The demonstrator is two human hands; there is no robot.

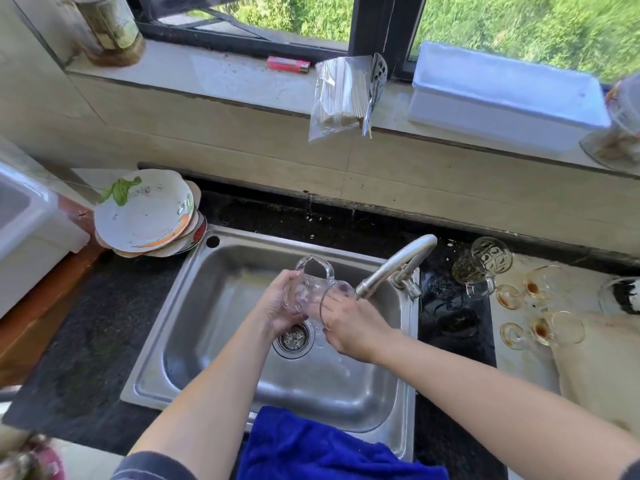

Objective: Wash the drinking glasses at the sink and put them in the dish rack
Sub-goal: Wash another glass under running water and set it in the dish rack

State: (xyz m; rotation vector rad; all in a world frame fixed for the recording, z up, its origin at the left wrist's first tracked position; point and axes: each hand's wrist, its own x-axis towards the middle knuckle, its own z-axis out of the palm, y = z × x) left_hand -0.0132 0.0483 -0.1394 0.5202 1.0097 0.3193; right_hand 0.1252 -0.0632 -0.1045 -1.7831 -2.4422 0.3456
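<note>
Dark speckled counter (104, 323) surrounds a steel sink (207, 289) beneath a sunny window, and we work over the basin. Our left hand (277, 303) wraps its fingers round the body of a clear handled glass (304, 289). It holds the glass on its side above the drain (292, 337), handle uppermost, just beside the spout of the tap (394, 265). Our right hand (353, 327) has its fingers pushed into the glass's mouth (how far they curl inside, we cannot tell). A blue cloth (311, 448) hangs over the sink's near rim. On the counter to the right, well apart from our hands, sit the stained glasses (540, 289): one patterned mug (481, 268) and stemmed ones lying on their sides. Stacked plates (145, 216) rest by the sink's far left corner.
</note>
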